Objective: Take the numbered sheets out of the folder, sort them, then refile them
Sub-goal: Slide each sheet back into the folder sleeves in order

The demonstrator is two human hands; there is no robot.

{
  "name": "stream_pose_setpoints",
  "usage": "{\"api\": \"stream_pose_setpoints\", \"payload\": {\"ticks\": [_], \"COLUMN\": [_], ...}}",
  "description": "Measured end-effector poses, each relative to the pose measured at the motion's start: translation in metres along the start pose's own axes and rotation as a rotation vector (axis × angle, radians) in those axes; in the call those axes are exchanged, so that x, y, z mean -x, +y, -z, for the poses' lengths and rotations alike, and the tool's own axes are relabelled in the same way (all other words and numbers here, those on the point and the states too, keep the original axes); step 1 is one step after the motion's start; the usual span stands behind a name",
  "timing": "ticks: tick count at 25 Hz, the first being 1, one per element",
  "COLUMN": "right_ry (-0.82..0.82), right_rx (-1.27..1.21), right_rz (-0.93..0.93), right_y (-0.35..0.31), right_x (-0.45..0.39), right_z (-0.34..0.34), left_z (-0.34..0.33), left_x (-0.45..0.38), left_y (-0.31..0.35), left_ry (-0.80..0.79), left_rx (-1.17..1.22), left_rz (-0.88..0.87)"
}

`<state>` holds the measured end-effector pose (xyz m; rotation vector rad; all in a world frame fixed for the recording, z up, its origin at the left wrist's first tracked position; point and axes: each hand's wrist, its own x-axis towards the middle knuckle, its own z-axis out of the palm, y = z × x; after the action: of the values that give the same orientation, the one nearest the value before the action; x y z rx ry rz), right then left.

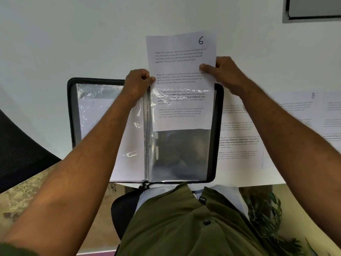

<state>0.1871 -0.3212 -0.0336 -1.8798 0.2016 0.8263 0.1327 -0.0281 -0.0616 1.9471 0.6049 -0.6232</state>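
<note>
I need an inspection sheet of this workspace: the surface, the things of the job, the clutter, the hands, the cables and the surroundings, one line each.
Surface: white table, the open folder lies at its near edge.
Job's things: black zip folder with clear sleeves; sheet 6 stands partly in the right-hand clear sleeve, its top half out; sheet 8 and other printed sheets lie flat to the right.
Clutter: nothing seen.
Hands: left hand pinches the left edge of sheet 6; right hand pinches its right edge.
Cables: nothing seen.
Surroundings: dark mesh chair at left, plant at lower right, dark-framed panel at top right.
</note>
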Motion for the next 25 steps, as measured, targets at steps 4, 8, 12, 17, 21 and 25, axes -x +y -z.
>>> {"api": "stream_pose_setpoints", "payload": {"ticks": [4, 8, 12, 17, 21, 25], "right_ry": [0.004, -0.123, -0.215, -0.225, -0.044, -0.070], "right_rx": [0.089, 0.208, 0.367, 0.459, 0.279, 0.321], "right_rz": [0.019, -0.019, -0.046, -0.087, 0.081, 0.114], "right_y": [0.001, 0.006, 0.012, 0.007, -0.003, -0.014], "right_x": [-0.005, 0.000, 0.005, 0.003, 0.000, -0.002], "right_z": [0.004, 0.009, 0.010, 0.009, 0.007, 0.003], "left_z": [0.000, 0.001, 0.001, 0.001, 0.004, 0.004], "left_x": [0.001, 0.001, 0.001, 0.002, 0.002, 0.001], "left_y": [0.001, 0.002, 0.004, 0.004, 0.002, -0.001], "left_ry": [-0.007, 0.003, 0.006, 0.006, -0.088, -0.123], "left_rx": [-0.028, 0.026, 0.056, 0.040, -0.131, -0.193], "left_rz": [-0.010, -0.004, -0.004, -0.004, -0.081, -0.130]}}
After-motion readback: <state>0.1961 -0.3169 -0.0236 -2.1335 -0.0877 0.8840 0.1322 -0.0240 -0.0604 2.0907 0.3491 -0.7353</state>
